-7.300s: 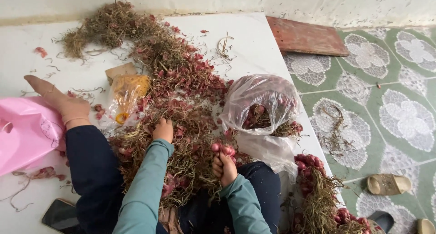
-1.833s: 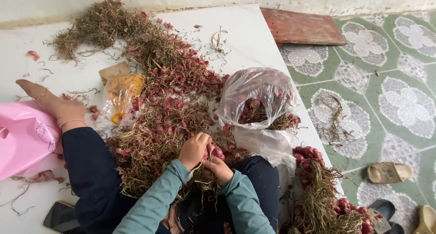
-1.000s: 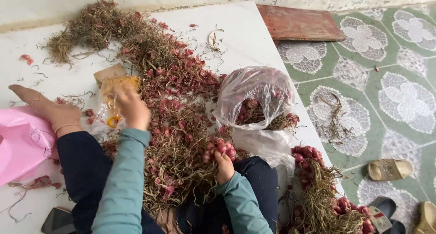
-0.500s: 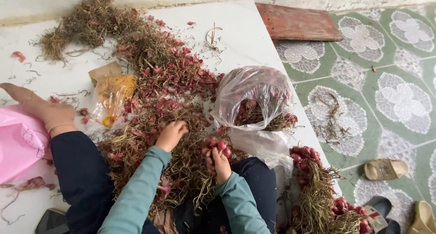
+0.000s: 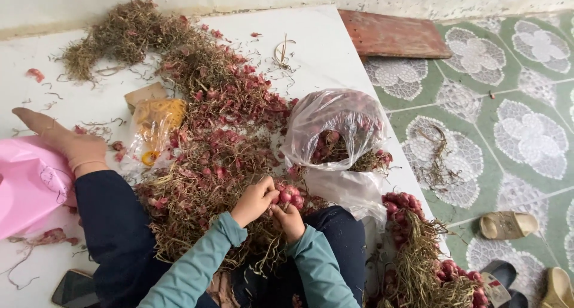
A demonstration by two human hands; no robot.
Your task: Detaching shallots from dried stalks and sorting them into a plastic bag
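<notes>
Fingers of your left hand [image 5: 254,199] are curled closed around the small bunch of red shallots [image 5: 289,196], and your right hand [image 5: 289,217] pinches the same bunch from below, thumb against the bulbs. The two hands touch each other, at about 6 o'clock of the big heap of shallots with dry roots [image 5: 209,146]. The bunch sits just above your dark trouser knees, at the low edge of the heap.

At 2 o'clock from your hands stands a clear plastic bag [image 5: 338,128], open at the side, with shallots and dry stalks inside. At 4 o'clock, near your right knee, lie tied bundles of shallots [image 5: 418,248] with the roots pointing down. At 10 o'clock from the hands, just beside the heap, you see a small bag with yellow rubber bands [image 5: 154,125]. At 9 o'clock your bare foot [image 5: 60,142] rests on the white floor [image 5: 323,51], touching a pink plastic bag [image 5: 27,185]. At 1 o'clock, far from the hands, a reddish board [image 5: 391,36] lies at the edge of the green patterned tiles [image 5: 508,134]. A sandal [image 5: 505,224] lies at 3 o'clock.
</notes>
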